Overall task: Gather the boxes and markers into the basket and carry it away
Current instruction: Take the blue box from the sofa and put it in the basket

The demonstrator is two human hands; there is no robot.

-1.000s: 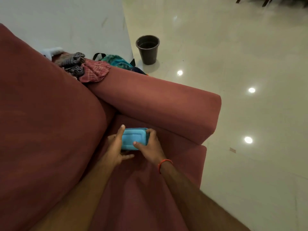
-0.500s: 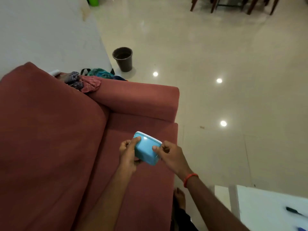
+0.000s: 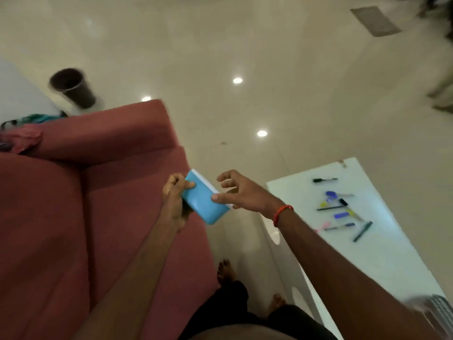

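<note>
Risk of a drop: blue box (image 3: 205, 201) pinched only at its upper-left end by left hand (image 3: 174, 201), thumb on the face, fingers curled behind; most of the body hanging out past that grip, unsupported. Right hand (image 3: 241, 192) spread loose, thumb tip touching the lower face near the white lid edge, other fingers apart and clear of it, so nothing clamped on that side. Likely slip if left pinch loosens, box falling to floor (image 3: 245, 57) past the edge of the sofa (image 3: 73, 217). Heavy blur, suggesting fast turning that adds to the chance. Box held in air just off the sofa front, well apart from markers (image 3: 340, 207) on white table (image 3: 392, 253). Long axis diagonal, running from left grip down-right toward right thumb; lid side facing up-right. Basket possibly the slatted thing at lower right corner; cannot tell.
</note>
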